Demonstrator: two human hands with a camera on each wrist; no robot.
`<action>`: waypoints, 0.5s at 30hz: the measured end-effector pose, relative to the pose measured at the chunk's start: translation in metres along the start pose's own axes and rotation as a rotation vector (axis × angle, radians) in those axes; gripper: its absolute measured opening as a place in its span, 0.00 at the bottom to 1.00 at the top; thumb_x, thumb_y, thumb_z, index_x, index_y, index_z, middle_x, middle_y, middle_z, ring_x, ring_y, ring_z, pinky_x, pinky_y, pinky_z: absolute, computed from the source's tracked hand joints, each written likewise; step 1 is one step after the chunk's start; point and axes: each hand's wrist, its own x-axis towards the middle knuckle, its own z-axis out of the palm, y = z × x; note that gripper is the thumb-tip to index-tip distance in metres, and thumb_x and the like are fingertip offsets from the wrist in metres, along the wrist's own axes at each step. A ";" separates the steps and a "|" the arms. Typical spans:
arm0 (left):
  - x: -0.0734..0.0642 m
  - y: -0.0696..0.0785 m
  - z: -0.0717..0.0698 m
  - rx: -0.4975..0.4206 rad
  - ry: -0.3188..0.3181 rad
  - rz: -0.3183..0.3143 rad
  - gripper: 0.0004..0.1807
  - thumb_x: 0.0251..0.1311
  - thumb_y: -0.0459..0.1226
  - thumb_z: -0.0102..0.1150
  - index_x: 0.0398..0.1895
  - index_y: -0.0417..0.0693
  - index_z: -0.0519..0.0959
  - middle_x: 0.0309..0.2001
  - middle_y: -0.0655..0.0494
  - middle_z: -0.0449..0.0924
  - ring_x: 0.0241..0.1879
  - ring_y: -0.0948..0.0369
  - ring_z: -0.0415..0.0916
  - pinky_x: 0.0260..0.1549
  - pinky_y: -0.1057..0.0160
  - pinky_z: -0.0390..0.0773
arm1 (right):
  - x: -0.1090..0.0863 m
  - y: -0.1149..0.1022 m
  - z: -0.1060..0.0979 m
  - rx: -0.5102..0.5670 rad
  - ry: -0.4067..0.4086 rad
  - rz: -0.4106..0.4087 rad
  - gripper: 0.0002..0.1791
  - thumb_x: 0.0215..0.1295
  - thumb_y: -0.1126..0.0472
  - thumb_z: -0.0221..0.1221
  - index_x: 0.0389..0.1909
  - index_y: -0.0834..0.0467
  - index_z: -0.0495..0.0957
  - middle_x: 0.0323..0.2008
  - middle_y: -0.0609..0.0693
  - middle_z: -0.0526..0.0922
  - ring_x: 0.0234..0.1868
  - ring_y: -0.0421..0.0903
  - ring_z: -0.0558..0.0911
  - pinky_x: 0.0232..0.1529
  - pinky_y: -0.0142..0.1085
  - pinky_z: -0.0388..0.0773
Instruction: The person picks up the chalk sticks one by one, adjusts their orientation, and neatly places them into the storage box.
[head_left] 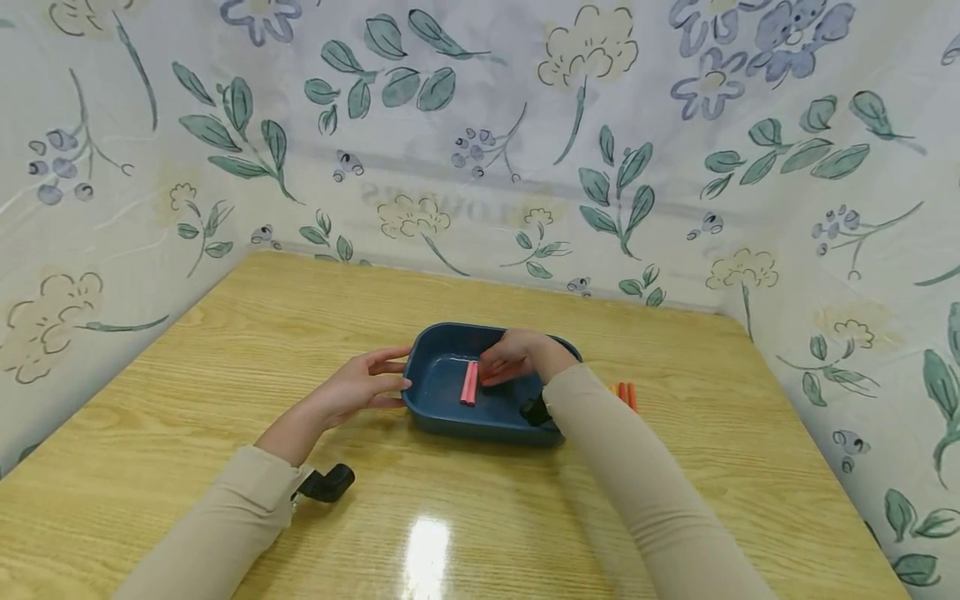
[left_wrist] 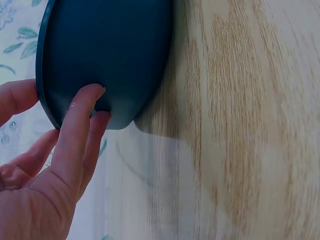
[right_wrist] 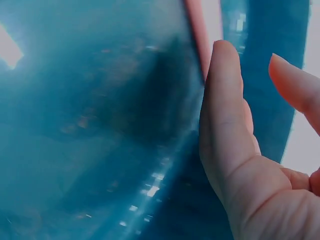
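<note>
A dark blue rectangular tub with rounded corners sits on the wooden table. Inside it, two slim pink sticks lie side by side on the bottom. My left hand touches the tub's left end, its fingers spread along the outer wall and rim; the left wrist view shows fingertips pressed to that wall. Reaching into the tub, my right hand is just right of the pink sticks. In the right wrist view its fingers are extended, with one fingertip at a pink stick, and the thumb is held apart.
Several orange and yellow sticks lie on the table to the tub's right, partly hidden by my right sleeve. Floral cloth hangs behind the table and along both sides.
</note>
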 end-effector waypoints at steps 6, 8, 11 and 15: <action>-0.001 0.000 0.000 -0.009 0.000 -0.005 0.36 0.62 0.28 0.54 0.71 0.36 0.49 0.64 0.29 0.54 0.55 0.43 0.70 0.47 0.52 0.76 | -0.014 -0.009 -0.003 0.052 -0.049 -0.084 0.23 0.65 0.71 0.53 0.61 0.71 0.65 0.54 0.65 0.74 0.51 0.55 0.77 0.50 0.42 0.77; -0.002 0.000 0.000 -0.008 0.002 -0.004 0.36 0.62 0.28 0.54 0.71 0.36 0.49 0.64 0.29 0.54 0.55 0.43 0.69 0.46 0.52 0.77 | -0.019 -0.012 -0.003 0.065 -0.056 -0.109 0.23 0.66 0.70 0.53 0.61 0.71 0.64 0.56 0.66 0.72 0.54 0.57 0.75 0.52 0.43 0.75; -0.001 0.001 0.001 -0.002 0.006 -0.003 0.36 0.62 0.28 0.53 0.71 0.36 0.49 0.64 0.29 0.54 0.55 0.42 0.69 0.46 0.52 0.77 | -0.029 -0.015 -0.005 0.071 -0.059 -0.139 0.23 0.66 0.69 0.52 0.62 0.70 0.64 0.57 0.67 0.70 0.57 0.58 0.73 0.55 0.45 0.72; -0.001 0.002 0.001 0.003 0.007 -0.003 0.36 0.62 0.28 0.54 0.71 0.36 0.50 0.64 0.29 0.54 0.54 0.43 0.70 0.45 0.53 0.78 | -0.040 -0.015 -0.009 0.077 -0.060 -0.182 0.25 0.67 0.69 0.52 0.63 0.71 0.62 0.58 0.68 0.69 0.57 0.59 0.72 0.56 0.46 0.70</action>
